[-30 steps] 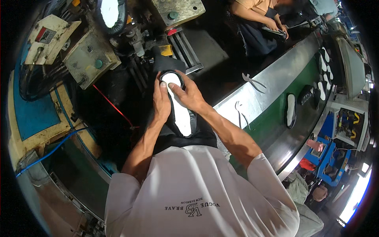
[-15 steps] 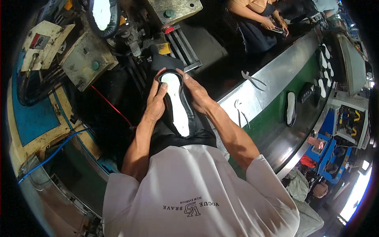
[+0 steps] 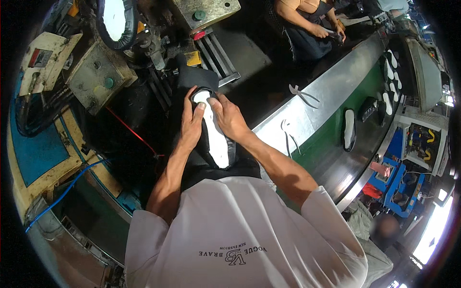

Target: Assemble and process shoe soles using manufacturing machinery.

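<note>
Between my hands lies a black shoe upper [image 3: 215,144], bottom side up, with a white insole along its middle. Its narrower end points away from me, and the other end rests against my lap. My left hand [image 3: 192,122] grips the left side near the far end, thumb on the white insole. From the right, my right hand [image 3: 230,117] wraps the same end, its thumb pressed on the insole too. The fingers under the shoe are partly hidden.
To the right, two pincers [image 3: 303,95] lie along a metal ledge [image 3: 331,79] beside a green conveyor belt [image 3: 312,149]. Several black uppers [image 3: 349,129] sit farther over. A machine at upper left carries another upper [image 3: 115,21]. A co-worker's hands [image 3: 319,31] show at the top.
My right thumb has moved from the shoe's side onto the white insole, beside the left thumb. My left hand keeps its hold. The whole view has shifted slightly.
</note>
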{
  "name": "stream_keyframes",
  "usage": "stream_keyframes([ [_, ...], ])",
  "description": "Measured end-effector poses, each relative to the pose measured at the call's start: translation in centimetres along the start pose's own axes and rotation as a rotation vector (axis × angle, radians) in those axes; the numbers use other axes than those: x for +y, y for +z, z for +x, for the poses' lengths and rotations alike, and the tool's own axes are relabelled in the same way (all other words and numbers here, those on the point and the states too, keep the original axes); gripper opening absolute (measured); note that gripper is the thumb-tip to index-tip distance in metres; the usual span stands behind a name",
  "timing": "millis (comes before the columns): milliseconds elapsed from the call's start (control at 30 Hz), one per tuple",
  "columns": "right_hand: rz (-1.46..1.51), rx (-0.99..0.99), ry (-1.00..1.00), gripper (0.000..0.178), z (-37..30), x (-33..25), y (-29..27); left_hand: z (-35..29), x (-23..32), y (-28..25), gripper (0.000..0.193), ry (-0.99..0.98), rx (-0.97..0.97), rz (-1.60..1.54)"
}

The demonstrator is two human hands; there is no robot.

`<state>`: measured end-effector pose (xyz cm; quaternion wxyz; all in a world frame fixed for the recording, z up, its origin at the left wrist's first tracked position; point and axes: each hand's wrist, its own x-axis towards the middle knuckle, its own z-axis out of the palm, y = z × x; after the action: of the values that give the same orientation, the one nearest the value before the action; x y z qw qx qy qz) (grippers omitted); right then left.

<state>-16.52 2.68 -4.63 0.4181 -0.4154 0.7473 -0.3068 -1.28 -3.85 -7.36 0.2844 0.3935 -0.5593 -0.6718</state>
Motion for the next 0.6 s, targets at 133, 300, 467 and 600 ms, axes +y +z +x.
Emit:
stream_keyframes([
  [133, 1.111, -0.133, 0.385, 0.054, -0.7, 1.5, -0.5, 0.0, 1.4, -0.6, 0.056, -0.022, -0.007, -0.006],
  [300, 0.736, -0.146, 0.14, 0.056, -1.4, 2.4, 0.4, -0.4, 1.6, -0.2, 0.055, 0.066, 0.013, 0.017],
  [467, 0.163, 0.071, -0.047, 0.057, -2.4, 0.7, 1.2, -0.9, 0.3, 0.2, 0.056, 0.072, 0.045, 0.027],
  [600, -0.186, 0.104, -0.126, 0.06, -2.0, 0.4, 1.2, -0.1, -0.9, 1.0, 0.056, 0.091, 0.14, 0.071],
])
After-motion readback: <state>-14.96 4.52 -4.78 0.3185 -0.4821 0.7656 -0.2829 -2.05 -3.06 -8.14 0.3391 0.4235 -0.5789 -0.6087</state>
